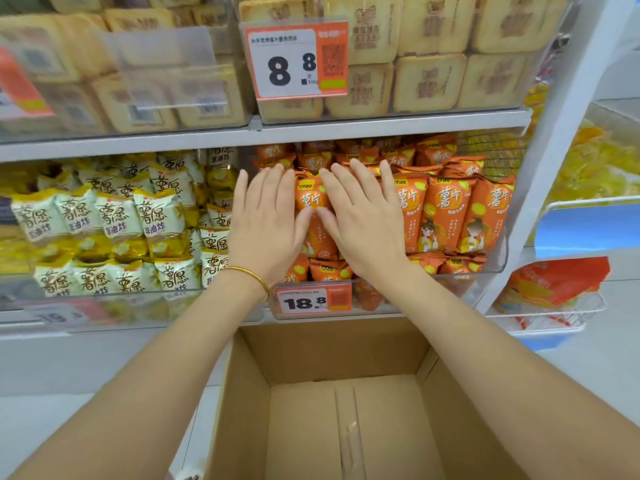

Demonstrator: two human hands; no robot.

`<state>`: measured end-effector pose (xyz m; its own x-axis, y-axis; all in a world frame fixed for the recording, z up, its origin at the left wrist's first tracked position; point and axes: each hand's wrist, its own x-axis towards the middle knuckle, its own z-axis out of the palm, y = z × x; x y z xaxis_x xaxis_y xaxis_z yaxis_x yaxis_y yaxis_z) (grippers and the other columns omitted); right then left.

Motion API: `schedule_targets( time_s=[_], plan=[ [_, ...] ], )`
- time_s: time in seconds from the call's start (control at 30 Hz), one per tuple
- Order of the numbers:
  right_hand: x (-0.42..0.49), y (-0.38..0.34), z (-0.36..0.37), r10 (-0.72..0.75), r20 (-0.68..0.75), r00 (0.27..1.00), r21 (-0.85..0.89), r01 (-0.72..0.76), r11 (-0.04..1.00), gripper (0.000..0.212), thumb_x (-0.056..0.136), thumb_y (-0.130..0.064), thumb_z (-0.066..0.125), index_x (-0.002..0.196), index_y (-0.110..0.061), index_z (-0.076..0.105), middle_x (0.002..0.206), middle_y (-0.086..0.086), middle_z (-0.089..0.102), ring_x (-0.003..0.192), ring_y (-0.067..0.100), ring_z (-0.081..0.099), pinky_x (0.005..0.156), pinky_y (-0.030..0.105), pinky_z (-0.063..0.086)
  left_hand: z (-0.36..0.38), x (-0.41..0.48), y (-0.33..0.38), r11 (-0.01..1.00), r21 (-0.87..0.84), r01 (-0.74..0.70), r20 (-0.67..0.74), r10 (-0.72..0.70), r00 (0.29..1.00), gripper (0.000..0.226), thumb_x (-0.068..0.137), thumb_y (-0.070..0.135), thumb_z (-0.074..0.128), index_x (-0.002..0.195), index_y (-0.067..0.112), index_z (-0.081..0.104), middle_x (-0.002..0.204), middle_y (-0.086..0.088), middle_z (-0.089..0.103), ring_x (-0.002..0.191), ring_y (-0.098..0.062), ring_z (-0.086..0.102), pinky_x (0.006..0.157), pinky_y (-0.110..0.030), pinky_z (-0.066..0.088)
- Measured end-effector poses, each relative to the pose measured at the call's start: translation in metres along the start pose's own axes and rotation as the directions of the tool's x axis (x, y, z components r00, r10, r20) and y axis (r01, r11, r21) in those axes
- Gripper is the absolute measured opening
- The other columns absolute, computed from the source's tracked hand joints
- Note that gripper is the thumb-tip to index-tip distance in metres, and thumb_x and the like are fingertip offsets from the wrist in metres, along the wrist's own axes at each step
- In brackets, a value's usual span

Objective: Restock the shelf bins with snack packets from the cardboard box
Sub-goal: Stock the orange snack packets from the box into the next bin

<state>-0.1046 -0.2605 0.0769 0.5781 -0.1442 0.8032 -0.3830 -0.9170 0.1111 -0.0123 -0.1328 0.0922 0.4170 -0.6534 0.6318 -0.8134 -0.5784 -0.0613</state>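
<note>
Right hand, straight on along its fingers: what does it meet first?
Right hand lies flat on the orange snack packets. Its fingers point up and back, so likely the rear rows of those packets first, then the white shelf above. Depth is unclear.

Orange-white price tag [297, 60] w/ "8.8" hangs at the upper row, a 2nd tag [313, 301] w/ "18.8" at the lower row, and at right a blue tray [585, 230] is above a white wire basket [540, 316].
</note>
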Motion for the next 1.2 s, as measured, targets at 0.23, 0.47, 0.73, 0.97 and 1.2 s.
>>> schedule_targets(
  time_s=[0.23,0.47,0.73,0.97,1.2],
  plan=[
    [0.001,0.001,0.005,-0.03,0.062,0.998,0.0,0.03,1.0,0.045,0.097,-0.041,0.041,0.13,-0.015,0.057,0.126,0.005,0.062,0.125,0.031,0.051,0.112,0.054,0.026,0.004,-0.005,-0.014,0.988,0.042,-0.147,0.022,0.146,0.989,0.058,0.096,0.043,0.033,0.132,-0.001,0.048,0.136,-0.02,0.05,0.126,-0.035,0.045,0.115,-0.051,0.017],
    [-0.009,0.007,-0.036,-0.042,-0.028,0.999,0.176,0.046,0.983,0.044,0.098,-0.029,0.044,0.137,-0.01,0.05,0.138,0.01,0.053,0.131,0.03,0.046,0.111,0.049,0.031,-0.015,-0.016,-0.009,0.989,-0.031,-0.146,-0.1,0.143,0.985,0.056,0.097,0.037,0.037,0.14,0.001,0.04,0.146,-0.019,0.039,0.136,-0.032,0.033,0.117,-0.049,0.013],
    [-0.107,0.029,-0.051,0.082,0.215,0.973,0.145,-0.115,0.983,0.02,0.089,-0.022,0.049,0.091,-0.01,0.065,0.089,0.005,0.061,0.083,0.029,0.055,0.063,0.039,0.047,0.003,-0.07,0.021,0.901,0.033,-0.432,-0.119,0.433,0.894,0.016,0.091,0.022,0.053,0.087,0.013,0.066,0.088,-0.004,0.064,0.085,-0.028,0.06,0.079,-0.037,0.036],
    [-0.102,0.039,-0.039,0.08,0.238,0.968,0.128,-0.112,0.985,0.011,0.074,-0.005,0.077,0.081,-0.008,0.068,0.079,0.007,0.062,0.072,0.029,0.056,0.054,0.036,0.047,0.009,-0.069,0.027,0.927,0.042,-0.373,0.038,0.371,0.928,0.017,0.073,0.007,0.077,0.081,0.011,0.063,0.08,-0.005,0.06,0.076,-0.028,0.056,0.072,-0.034,0.031],
    [-0.094,0.044,-0.034,0.113,0.244,0.963,0.236,-0.172,0.956,0.013,0.072,-0.003,0.078,0.075,-0.009,0.067,0.076,0.004,0.063,0.071,0.028,0.056,0.054,0.036,0.048,0.01,-0.058,0.029,0.935,0.058,-0.35,0.099,0.343,0.934,0.025,0.065,0.005,0.082,0.078,0.012,0.062,0.076,-0.004,0.058,0.073,-0.027,0.055,0.069,-0.034,0.029]
  ],
)
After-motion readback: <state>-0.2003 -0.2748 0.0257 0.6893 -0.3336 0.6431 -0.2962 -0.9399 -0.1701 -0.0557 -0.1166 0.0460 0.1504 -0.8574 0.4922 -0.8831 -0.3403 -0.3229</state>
